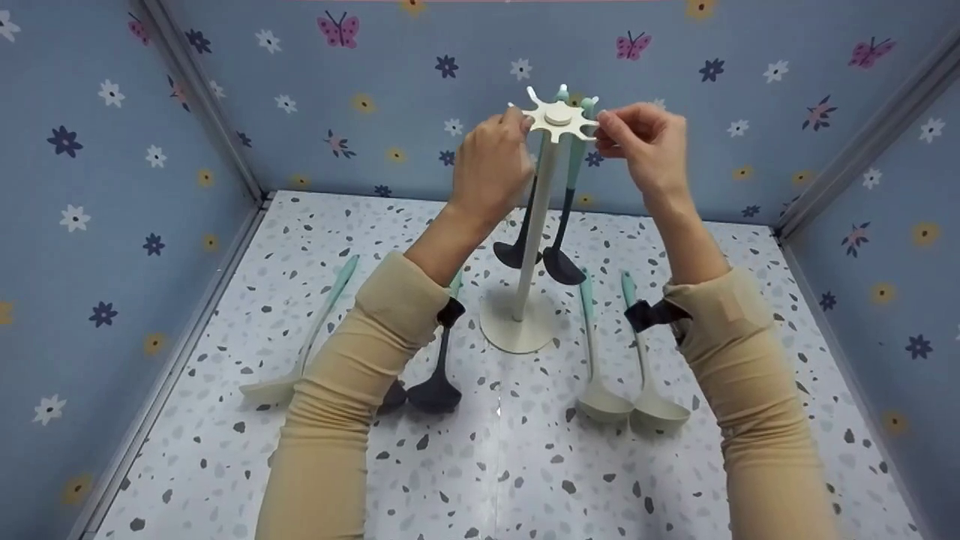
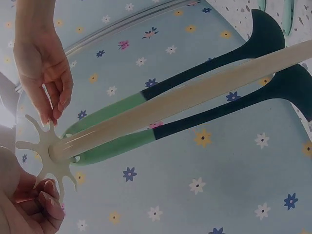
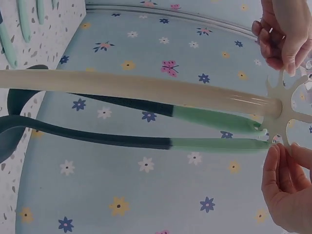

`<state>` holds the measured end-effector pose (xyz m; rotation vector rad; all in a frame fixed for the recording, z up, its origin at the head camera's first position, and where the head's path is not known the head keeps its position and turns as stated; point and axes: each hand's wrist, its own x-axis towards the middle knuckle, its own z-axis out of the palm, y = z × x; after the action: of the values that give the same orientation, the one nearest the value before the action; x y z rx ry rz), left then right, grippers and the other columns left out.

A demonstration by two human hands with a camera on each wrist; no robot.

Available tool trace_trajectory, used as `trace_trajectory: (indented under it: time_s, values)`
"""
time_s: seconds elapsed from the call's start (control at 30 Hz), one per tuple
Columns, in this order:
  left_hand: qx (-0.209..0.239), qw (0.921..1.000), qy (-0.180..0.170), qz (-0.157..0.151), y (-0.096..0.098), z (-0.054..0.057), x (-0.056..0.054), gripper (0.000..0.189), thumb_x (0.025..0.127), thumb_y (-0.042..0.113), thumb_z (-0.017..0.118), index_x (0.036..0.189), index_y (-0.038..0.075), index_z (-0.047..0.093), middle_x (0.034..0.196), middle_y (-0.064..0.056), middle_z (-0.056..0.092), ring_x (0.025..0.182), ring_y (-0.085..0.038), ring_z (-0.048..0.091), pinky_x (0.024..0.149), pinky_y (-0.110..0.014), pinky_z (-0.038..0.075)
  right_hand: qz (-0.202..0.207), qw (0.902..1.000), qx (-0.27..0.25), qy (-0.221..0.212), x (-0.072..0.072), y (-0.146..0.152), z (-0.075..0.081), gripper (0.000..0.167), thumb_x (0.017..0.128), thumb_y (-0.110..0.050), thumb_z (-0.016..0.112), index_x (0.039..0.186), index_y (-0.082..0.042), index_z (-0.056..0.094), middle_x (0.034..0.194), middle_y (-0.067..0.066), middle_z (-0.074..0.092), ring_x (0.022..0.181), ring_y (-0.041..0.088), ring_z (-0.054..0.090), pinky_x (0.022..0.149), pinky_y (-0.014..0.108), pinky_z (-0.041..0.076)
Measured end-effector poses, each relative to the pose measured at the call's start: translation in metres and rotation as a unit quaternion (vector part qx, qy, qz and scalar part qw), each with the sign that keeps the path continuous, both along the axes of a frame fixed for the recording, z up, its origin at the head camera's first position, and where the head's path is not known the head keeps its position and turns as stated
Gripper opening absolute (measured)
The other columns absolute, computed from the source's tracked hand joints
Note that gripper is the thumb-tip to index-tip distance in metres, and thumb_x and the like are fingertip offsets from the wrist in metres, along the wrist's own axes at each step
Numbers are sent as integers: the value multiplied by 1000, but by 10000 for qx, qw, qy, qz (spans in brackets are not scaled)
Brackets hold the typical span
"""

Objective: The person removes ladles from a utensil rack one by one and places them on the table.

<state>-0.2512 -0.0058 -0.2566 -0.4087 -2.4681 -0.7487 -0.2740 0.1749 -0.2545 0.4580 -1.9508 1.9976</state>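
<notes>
A cream utensil stand point(image 1: 534, 232) rises from a round base and carries a star-shaped ring of hooks point(image 1: 556, 133) on top. My left hand point(image 1: 493, 161) pinches one hook arm on the ring's left side. On the opposite side my right hand point(image 1: 651, 146) pinches another arm between thumb and fingers. Two dark ladles with mint handles hang from the far hooks: one ladle point(image 1: 564, 266) right of the pole, the other ladle point(image 1: 510, 253) partly behind it. Both handles point(image 2: 114, 148) reach up to the ring in the left wrist view.
On the speckled table lie two pale ladles point(image 1: 604, 403) point(image 1: 660, 411) at the right. A dark ladle point(image 1: 435, 394) lies left of the base, another dark one partly under my left sleeve. Farther left is a pale mint-handled utensil point(image 1: 271, 389). Flowered walls point(image 1: 420, 90) enclose the table.
</notes>
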Motion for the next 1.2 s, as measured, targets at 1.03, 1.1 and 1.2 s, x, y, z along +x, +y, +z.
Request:
trace_trajectory:
  time_s: [1.03,1.1,1.2]
  values:
    - [3099,9319,-1451,-1203,-20,5,-40,21,90,15,51,87,0,64,72,-5,58,56,-12,46,49,-21,35,-309,9863,-351,1581,29,-31,-23,9,76,3,65,80,11,65,72,16,64,61,22,60,60,28,51]
    - [3282,9226,-1608,-1232,-21,6,-41,21,90,16,51,88,1,65,72,-4,58,55,-12,46,48,-21,35,-402,9846,-202,1692,30,-32,-24,10,77,2,65,81,11,65,74,15,64,62,22,60,60,29,51]
    - [3486,9105,-1795,-1313,-20,7,-45,21,90,17,51,88,2,65,72,-6,58,54,-11,45,48,-21,35,-563,9835,-41,1717,32,-33,-25,10,78,1,64,84,9,66,76,14,65,65,23,61,62,29,51]
